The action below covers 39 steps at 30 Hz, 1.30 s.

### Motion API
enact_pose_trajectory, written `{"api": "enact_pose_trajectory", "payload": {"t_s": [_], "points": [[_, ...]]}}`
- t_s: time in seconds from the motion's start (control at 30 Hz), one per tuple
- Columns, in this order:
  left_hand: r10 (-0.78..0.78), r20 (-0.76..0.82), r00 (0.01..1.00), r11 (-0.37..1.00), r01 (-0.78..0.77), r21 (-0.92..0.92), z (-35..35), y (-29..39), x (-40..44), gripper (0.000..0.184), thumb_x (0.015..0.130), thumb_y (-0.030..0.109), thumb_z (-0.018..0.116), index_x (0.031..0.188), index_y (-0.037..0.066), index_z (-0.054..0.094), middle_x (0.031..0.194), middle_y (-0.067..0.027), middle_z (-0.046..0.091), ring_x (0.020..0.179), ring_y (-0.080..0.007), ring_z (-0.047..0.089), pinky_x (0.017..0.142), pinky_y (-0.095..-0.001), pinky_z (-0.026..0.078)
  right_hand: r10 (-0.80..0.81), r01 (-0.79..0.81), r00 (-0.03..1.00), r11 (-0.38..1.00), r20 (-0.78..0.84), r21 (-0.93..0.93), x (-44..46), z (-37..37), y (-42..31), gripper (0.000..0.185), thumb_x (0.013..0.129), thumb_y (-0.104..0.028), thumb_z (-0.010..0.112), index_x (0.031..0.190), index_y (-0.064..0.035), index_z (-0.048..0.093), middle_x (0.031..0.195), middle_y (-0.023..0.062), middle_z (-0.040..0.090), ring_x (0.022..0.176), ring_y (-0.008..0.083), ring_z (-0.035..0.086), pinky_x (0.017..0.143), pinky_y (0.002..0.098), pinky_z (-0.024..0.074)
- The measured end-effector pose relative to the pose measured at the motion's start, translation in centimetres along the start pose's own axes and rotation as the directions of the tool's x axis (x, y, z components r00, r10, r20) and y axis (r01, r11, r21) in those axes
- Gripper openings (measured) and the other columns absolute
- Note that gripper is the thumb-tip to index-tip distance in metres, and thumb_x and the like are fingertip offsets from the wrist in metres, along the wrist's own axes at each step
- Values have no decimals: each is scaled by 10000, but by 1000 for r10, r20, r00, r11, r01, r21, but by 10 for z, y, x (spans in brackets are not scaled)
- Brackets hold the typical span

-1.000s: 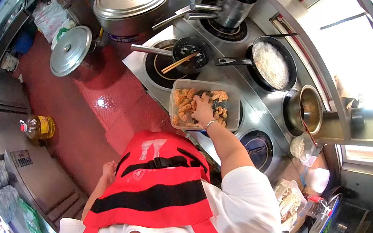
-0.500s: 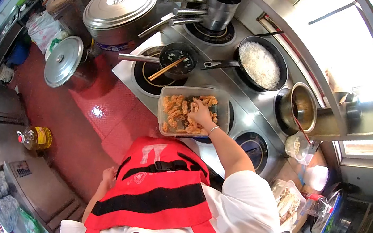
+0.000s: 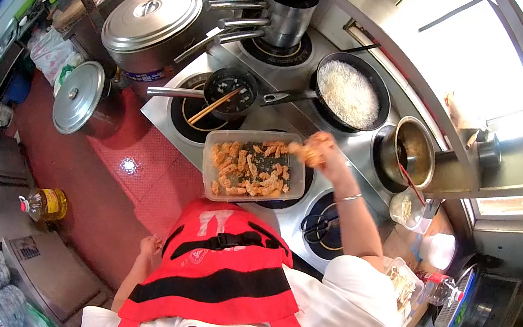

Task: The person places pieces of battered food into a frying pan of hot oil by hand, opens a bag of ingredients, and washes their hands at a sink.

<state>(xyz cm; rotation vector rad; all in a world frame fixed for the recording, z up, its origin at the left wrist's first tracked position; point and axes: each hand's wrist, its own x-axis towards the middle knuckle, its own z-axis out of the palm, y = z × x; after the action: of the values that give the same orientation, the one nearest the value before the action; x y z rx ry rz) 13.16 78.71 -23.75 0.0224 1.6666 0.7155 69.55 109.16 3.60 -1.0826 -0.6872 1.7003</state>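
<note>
"Doing what with the right hand?"

"Clamping it around a clump of orange-brown pieces, holding them up by the upper right corner of a clear plastic tub, near the frying pan."

"Seeing more pieces inside the tub?"

"Seeing plenty, lying scattered across its bottom, looking coated and lumpy."

"And doing what with the left hand?"

"Hanging it low beside the red apron, well apart from the tub. Appearing too small to tell whether closing or spreading its fingers."

"Looking into the frying pan, finding what?"

"Finding pale foam, covering nearly the whole inside. Standing on the steel stove, beyond the tub, with its handle pointing left."

"Noticing anything to the left of it?"

"Spotting a small saucepan, standing on a burner, with chopsticks leaning over its rim."

"And looking to the right?"

"Making out a steel bowl, standing well apart from the tub, with a thin red stick poking out over its edge."
</note>
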Motion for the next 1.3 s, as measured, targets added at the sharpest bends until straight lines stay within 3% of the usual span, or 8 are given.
{"api": "enact_pose_trajectory", "payload": {"t_s": [0.37, 0.43, 0.5, 0.57, 0.93, 0.97, 1.1, 1.3], "points": [[63, -50, 997, 981, -53, 186, 28, -4, -52, 227, 893, 284, 531, 931, 66, 581, 798, -43, 634, 599, -133, 595, 436, -234, 403, -402, 112, 777, 845, -484, -523, 125, -158, -151, 354, 740, -138, 697, 1038, -100, 509, 901, 54, 579, 778, 193, 619, 544, 307, 536], [49, -78, 996, 990, -38, 136, 26, -19, -51, 237, 890, 288, 533, 919, 59, 586, 790, -47, 632, 597, -134, 594, 420, -229, 396, -651, -164, 662, 357, -370, -920, 161, -195, -145, 403, 716, -189, 685, 1085, -111, 543, 1044, 110, 575, 909, 296, 581, 739, 386, 517], [90, -58, 994, 990, -83, 118, 27, -26, -56, 248, 884, 292, 537, 884, 49, 592, 769, -49, 627, 602, -132, 591, 443, -240, 414, -621, -247, 659, 354, -424, -902, 172, -195, -142, 449, 680, -224, 712, 1086, -102, 564, 1082, 126, 583, 1025, 312, 525, 859, 381, 453], [128, -57, 990, 981, -118, 157, 34, -29, -62, 250, 883, 289, 536, 873, 46, 594, 764, -52, 627, 608, -138, 593, 454, -244, 421, -655, -269, 728, -1, -203, -963, 175, -190, -145, 455, 690, -225, 712, 1103, -111, 558, 1134, 134, 571, 1101, 301, 480, 935, 386, 393], [237, 88, 968, 957, -248, 151, 21, -16, 1, 275, 868, 317, 551, 900, 47, 595, 743, -48, 623, 589, -149, 575, 429, -258, 398, -807, 332, 580, 363, -115, -871, 37, -39, -149, 311, 912, -191, 512, 1185, -41, 527, 1139, 72, 547, 1035, 167, 529, 849, 288, 446], [216, 92, 972, 649, -214, 730, 18, 8, -10, 259, 874, 309, 548, 911, 56, 586, 753, -44, 626, 593, -142, 581, 409, -250, 379, -797, 370, 599, 358, -75, -857, 10, -10, -131, 281, 917, -182, 506, 1148, -27, 545, 1099, 58, 566, 988, 151, 551, 835, 278, 450], [146, 44, 988, 970, -152, 188, 6, 8, -17, 262, 884, 315, 540, 969, 72, 590, 816, -11, 632, 658, -119, 594, 508, -256, 418, -493, 448, 843, 420, 216, -789, -28, 47, -17, 276, 819, -96, 626, 1088, -53, 583, 1048, 77, 613, 925, 161, 586, 789, 275, 478], [68, 46, 997, 979, -76, 190, -35, 12, -35, 247, 893, 304, 529, 995, 87, 589, 878, -12, 630, 710, -109, 595, 600, -244, 440, 147, -15, 988, -243, -52, -970, 0, 49, 134, 1067, 554, -467, 783, 1387, -50, 265, 1375, 239, 320, 1290, 374, 282, 1056, 412, 265]]}}
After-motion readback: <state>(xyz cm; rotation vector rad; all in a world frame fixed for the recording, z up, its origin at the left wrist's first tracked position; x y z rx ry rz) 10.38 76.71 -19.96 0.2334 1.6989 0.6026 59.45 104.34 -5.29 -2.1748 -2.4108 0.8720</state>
